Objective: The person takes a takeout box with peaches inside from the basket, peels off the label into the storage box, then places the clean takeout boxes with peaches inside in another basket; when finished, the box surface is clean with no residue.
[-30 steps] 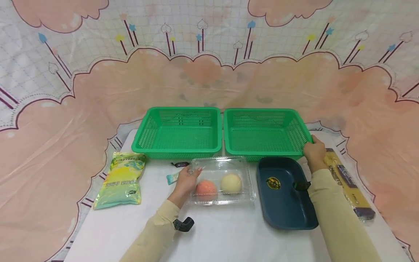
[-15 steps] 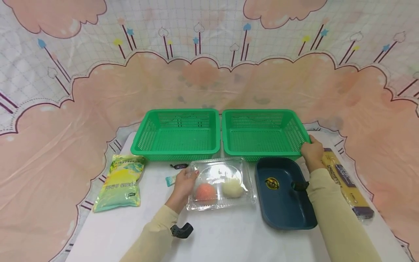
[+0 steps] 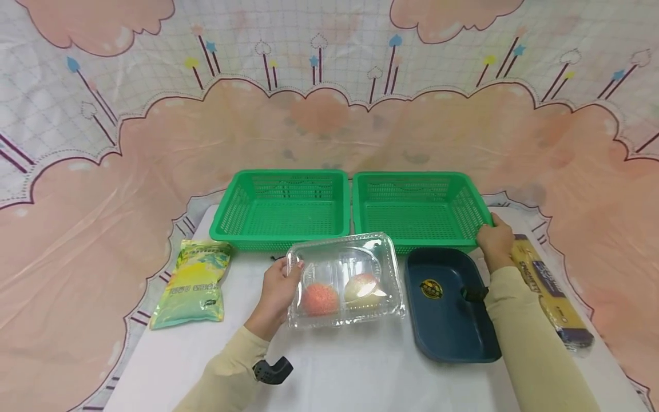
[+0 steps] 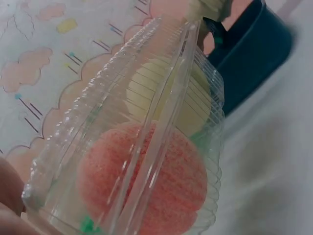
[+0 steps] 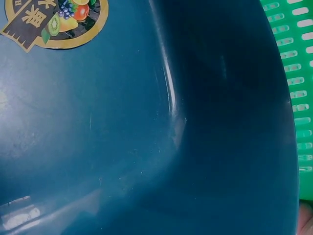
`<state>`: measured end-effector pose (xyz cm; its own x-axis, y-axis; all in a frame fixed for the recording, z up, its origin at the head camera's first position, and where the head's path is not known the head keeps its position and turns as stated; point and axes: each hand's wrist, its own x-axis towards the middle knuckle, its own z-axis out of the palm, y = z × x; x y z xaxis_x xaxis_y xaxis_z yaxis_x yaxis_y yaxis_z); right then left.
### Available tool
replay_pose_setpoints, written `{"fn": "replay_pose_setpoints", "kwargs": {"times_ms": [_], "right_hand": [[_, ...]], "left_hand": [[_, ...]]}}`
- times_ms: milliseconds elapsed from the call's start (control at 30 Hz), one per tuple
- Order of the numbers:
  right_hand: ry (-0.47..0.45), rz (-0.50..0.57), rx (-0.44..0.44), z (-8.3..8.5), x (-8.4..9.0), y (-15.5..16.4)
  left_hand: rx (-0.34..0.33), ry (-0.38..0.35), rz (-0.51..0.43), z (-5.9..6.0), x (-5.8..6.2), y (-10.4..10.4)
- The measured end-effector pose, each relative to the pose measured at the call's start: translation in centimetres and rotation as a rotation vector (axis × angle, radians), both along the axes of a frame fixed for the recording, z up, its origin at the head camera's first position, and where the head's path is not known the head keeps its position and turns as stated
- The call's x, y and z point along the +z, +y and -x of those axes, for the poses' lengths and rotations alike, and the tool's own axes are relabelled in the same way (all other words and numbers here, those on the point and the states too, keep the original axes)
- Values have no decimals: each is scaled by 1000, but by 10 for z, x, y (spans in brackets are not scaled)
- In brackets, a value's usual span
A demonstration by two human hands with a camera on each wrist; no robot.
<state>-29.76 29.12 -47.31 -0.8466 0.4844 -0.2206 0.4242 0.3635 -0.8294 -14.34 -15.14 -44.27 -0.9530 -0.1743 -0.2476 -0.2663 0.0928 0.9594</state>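
Observation:
My left hand (image 3: 277, 292) grips the left edge of a clear plastic clamshell box (image 3: 344, 252), which tilts slightly and overlaps the front of both green baskets in the head view. Through the lid show a pink ball-shaped bun (image 4: 142, 176) and a pale yellow one (image 4: 166, 93). At the far right, my right hand (image 3: 495, 240) holds the front right corner of the right green basket (image 3: 414, 241); its fingers are partly hidden behind the rim. Below that basket lies a dark blue tray (image 3: 453, 309) with a round fruit sticker, under my right forearm in the head view.
Beside the right basket stands another green basket (image 3: 280, 237). On the left lies a yellow-green bag (image 3: 193, 286); a spaghetti pack (image 3: 553, 292) lies along the right side. A dark wrapped candy (image 3: 276, 258) peeks out behind my left hand. A printed cloth (image 3: 329, 131) hangs behind.
My left hand has raised the clamshell box and tipped it, its far edge now over the baskets' front rims. The small teal packet is now hidden. My right hand stays on the basket.

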Motion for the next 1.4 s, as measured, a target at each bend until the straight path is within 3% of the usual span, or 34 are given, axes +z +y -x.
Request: {"fn": "replay_pose_setpoints", "kwargs": {"times_ms": [233, 400, 700, 900, 1133, 1400], "right_hand": [[3, -30, 11, 0, -3, 4], [3, -17, 16, 1, -4, 2], [-13, -23, 3, 0, -1, 4], [-12, -31, 19, 1, -1, 4], [8, -59, 7, 2, -3, 5], [35, -92, 25, 1, -5, 3]], "left_hand": [[16, 54, -4, 2, 33, 2], [22, 90, -21, 12, 53, 8], [-3, 142, -12, 43, 81, 35], [3, 200, 36, 73, 95, 60], [-40, 174, 81, 100, 92, 88], [-17, 194, 87, 128, 72, 111]]}}
